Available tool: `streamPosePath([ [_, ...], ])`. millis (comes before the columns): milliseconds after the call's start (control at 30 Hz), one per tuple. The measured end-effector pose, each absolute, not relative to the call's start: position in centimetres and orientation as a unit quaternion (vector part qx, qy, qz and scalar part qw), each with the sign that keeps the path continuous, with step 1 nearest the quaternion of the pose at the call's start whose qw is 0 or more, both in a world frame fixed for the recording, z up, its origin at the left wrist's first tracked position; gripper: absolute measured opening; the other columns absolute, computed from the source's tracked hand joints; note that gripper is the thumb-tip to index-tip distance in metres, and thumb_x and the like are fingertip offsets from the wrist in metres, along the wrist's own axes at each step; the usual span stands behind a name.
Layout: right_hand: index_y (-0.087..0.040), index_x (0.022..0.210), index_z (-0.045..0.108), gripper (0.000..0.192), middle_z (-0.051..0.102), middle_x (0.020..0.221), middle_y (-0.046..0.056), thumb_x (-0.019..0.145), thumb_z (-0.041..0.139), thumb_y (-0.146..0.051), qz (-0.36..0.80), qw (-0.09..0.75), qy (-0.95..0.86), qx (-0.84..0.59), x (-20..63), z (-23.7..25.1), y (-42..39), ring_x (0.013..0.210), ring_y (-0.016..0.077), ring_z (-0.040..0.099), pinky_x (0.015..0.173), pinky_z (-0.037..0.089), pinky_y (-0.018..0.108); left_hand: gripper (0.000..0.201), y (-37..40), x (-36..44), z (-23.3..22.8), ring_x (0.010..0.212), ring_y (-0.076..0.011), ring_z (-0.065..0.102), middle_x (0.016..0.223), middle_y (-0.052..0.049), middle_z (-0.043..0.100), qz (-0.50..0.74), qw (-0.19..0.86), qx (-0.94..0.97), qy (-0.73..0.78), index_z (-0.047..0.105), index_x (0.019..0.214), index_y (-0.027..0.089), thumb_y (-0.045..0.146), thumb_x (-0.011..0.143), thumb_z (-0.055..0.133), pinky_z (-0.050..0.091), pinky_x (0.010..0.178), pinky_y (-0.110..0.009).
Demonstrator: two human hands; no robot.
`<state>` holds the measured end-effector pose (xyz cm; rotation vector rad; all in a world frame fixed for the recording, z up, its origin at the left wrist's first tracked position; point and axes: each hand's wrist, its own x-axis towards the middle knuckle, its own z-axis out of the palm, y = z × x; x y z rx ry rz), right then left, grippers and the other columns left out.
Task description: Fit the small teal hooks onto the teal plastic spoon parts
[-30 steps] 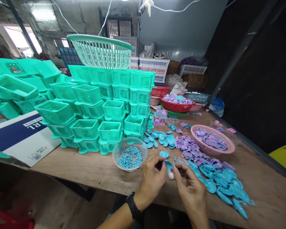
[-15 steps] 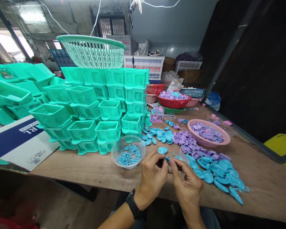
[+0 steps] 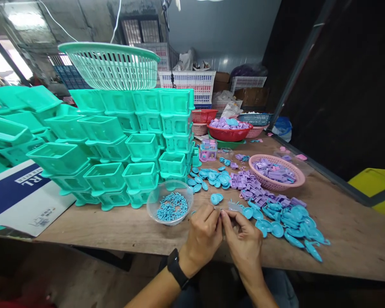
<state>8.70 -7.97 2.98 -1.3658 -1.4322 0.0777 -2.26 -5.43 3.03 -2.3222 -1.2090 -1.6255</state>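
My left hand (image 3: 201,239), with a dark watch on its wrist, is closed in a pinch above the front of the table. My right hand (image 3: 244,246) pinches against it, fingertips touching. What they hold, if anything, is hidden by the fingers. Just left of them stands a clear bowl (image 3: 152,214) with small blue plastic pieces (image 3: 172,206) in it. A blue two-part round piece (image 3: 216,198) lies just beyond my fingers. To the right, a heap of blue plastic pieces (image 3: 300,220), some round and dish-like, is spread beside purple pieces (image 3: 248,184).
Stacked green plastic boxes (image 3: 105,175) fill the left, topped by a slotted basket (image 3: 111,64). A white and blue carton (image 3: 48,209) lies at the front left. A pink basket (image 3: 300,182) of purple parts and a red basket (image 3: 231,134) stand on the wooden table (image 3: 353,231).
The view has shifted slightly. My fingertips have drawn tighter together, and the small blue piece seen between them earlier is now hidden.
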Motion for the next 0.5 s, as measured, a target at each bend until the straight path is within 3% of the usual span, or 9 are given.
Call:
streamPosePath([
  [100, -0.021, 0.078, 0.074, 0.035, 0.072, 0.064, 0.001, 0.097, 0.057, -0.044, 0.076, 0.528, -0.597, -0.600, 9.1, 1.8, -8.3, 0.048, 0.0136, 0.060, 0.049, 0.046, 0.024, 0.023, -6.4, -2.1, 1.5, 0.067, -0.0182, 0.063, 0.074, -0.005, 0.065, -0.495, -0.034, -0.769, -0.403, 0.064, 0.084, 0.019, 0.008, 0.095, 0.047, 0.052, 0.060, -0.028],
  [167, -0.022, 0.078, 0.075, 0.036, 0.073, 0.066, 0.001, 0.096, 0.055, -0.045, 0.088, 0.487, -0.618, -0.611, 10.3, 0.7, -8.7, 0.049, 0.0150, 0.061, 0.051, 0.046, 0.026, 0.018, -7.3, -2.1, 0.0, 0.080, -0.0203, 0.068, 0.090, -0.008, 0.070, -0.472, -0.103, -0.776, -0.404, 0.066, 0.100, 0.018, 0.009, 0.093, 0.052, 0.058, 0.069, -0.031],
  [233, -0.022, 0.079, 0.075, 0.036, 0.075, 0.069, 0.003, 0.095, 0.052, -0.046, 0.073, 0.435, -0.637, -0.632, 12.5, -0.6, -9.0, 0.054, 0.0179, 0.065, 0.054, 0.047, 0.028, 0.025, -8.2, -2.3, -1.3, 0.094, -0.0233, 0.069, 0.103, -0.010, 0.071, -0.448, -0.144, -0.785, -0.403, 0.064, 0.113, 0.017, 0.012, 0.090, 0.057, 0.061, 0.081, -0.036],
  [367, -0.021, 0.079, 0.075, 0.042, 0.074, 0.073, 0.009, 0.094, 0.044, -0.046, -0.032, 0.322, -0.620, -0.715, 18.0, -2.8, -9.1, 0.062, 0.0238, 0.067, 0.060, 0.046, 0.034, 0.031, -7.8, -3.6, -2.8, 0.107, -0.0282, 0.064, 0.112, -0.011, 0.069, -0.398, -0.097, -0.793, -0.451, 0.063, 0.118, 0.018, 0.008, 0.092, 0.049, 0.059, 0.093, -0.049],
  [500, -0.018, 0.094, 0.079, 0.039, 0.074, 0.086, 0.013, 0.093, 0.047, -0.041, -0.106, 0.227, -0.599, -0.761, 20.6, -2.8, -8.0, 0.077, 0.0282, 0.066, 0.069, 0.046, 0.039, 0.038, -5.4, -4.3, -3.4, 0.127, -0.0319, 0.056, 0.135, -0.015, 0.061, -0.346, -0.048, -0.794, -0.497, 0.054, 0.136, 0.017, 0.013, 0.099, 0.043, 0.053, 0.104, -0.053],
])
